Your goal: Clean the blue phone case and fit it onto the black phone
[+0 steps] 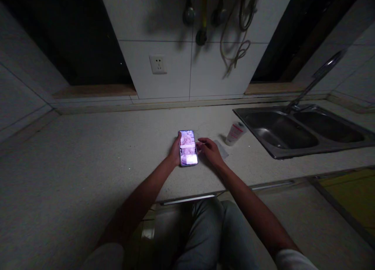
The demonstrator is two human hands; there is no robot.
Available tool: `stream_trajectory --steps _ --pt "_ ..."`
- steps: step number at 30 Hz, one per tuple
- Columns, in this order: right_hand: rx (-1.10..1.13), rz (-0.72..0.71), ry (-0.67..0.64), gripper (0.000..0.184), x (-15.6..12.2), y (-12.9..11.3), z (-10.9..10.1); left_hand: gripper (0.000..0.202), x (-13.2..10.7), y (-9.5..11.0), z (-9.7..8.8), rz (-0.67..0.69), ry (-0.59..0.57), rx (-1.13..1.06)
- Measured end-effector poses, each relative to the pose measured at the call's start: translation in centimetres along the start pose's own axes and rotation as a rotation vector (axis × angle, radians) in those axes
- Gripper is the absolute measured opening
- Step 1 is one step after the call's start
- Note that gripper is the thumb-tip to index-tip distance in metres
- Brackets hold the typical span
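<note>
A smartphone (188, 148) lies flat on the speckled stone countertop (96, 152), its lit screen facing up and showing pictures. My left hand (175, 149) grips the phone's left edge. My right hand (208, 151) rests on the counter with its fingers curled, the fingertips at or very near the phone's right edge. Just right of those fingers lies a small pale sheet of paper or plastic (221, 149), partly hidden by my right hand.
A white tube with a red label (235, 133) stands beside a double steel sink (278, 130) with a tall curved faucet (315, 80). Behind the counter are a tiled wall, a wall socket (158, 64), and hanging cords (237, 29).
</note>
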State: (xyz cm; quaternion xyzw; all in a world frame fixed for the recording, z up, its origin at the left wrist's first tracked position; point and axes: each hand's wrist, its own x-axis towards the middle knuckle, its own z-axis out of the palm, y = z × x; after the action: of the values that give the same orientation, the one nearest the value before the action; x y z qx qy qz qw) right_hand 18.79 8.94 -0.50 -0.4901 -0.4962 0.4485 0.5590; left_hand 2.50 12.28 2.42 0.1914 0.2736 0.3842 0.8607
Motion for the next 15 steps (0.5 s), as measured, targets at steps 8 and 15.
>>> stream_trajectory --steps 8,15 --pt "-0.003 -0.027 -0.053 0.043 0.00 0.82 0.34 0.066 0.08 -0.08 -0.15 0.005 0.026 -0.024" --pt "0.002 -0.005 -0.126 0.048 -0.12 0.88 0.20 0.077 0.42 -0.28 -0.66 0.039 0.037 -0.027"
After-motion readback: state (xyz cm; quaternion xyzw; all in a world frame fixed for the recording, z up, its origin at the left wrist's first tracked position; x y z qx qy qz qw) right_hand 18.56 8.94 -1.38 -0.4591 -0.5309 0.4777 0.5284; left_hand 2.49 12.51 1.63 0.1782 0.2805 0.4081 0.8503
